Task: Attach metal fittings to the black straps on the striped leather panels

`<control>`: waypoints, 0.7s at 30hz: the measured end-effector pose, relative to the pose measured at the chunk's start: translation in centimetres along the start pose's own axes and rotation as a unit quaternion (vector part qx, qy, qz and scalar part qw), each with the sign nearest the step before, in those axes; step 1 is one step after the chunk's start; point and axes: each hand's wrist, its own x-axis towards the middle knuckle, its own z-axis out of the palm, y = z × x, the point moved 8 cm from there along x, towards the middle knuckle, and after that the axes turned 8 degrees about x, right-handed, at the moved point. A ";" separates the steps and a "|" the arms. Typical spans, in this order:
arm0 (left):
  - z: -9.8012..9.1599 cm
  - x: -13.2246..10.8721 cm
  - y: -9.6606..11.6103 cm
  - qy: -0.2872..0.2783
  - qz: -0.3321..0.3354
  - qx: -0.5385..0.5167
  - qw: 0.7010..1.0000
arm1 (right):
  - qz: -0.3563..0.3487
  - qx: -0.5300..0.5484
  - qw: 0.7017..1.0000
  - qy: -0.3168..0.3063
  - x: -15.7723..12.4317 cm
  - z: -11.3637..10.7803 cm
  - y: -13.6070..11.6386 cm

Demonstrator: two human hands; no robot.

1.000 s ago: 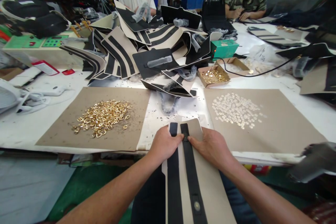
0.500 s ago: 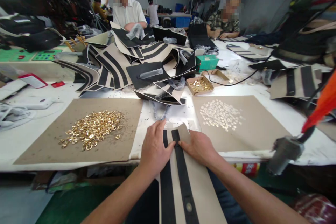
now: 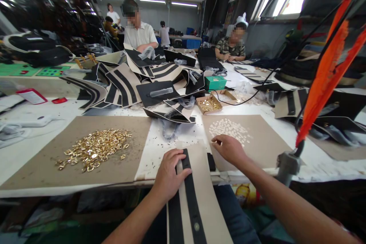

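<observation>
A long beige panel with black stripes (image 3: 206, 194) slopes from the table's front edge down toward my lap. A small round metal washer (image 3: 196, 227) sits on its black strip near the bottom. My left hand (image 3: 170, 173) grips the panel's upper left part, thumb across the black strip. Over the brown sheet on the right, my right hand (image 3: 230, 148) is at the near edge of a spread of small pale washers (image 3: 230, 129). Its fingertips are drawn together in a pinch; whatever is between them is too small to make out.
A heap of gold metal fittings (image 3: 97, 146) lies on the left brown sheet (image 3: 37, 167). Behind are piled striped panels (image 3: 122, 84), an open box of gold pieces (image 3: 208, 105) and a green box (image 3: 215, 82). An orange-wrapped tool (image 3: 288, 164) hangs at right. Co-workers sit beyond.
My right hand has let go of the panel and moved right to the washers. The left hand stays on the panel. My view has tilted up and turned slightly right.
</observation>
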 end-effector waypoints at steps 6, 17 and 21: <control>-0.2 -0.2 -0.1 0.009 -0.005 -0.010 1.000 | -0.003 -0.056 0.998 -0.029 1.8 0.6 1.3; 0.0 -0.4 -0.1 0.002 -0.013 -0.037 0.999 | 0.027 -0.059 0.993 -0.094 4.1 1.3 2.2; -0.1 -0.4 -0.1 0.003 -0.010 -0.039 0.999 | 0.023 -0.070 0.993 -0.096 4.3 1.3 1.9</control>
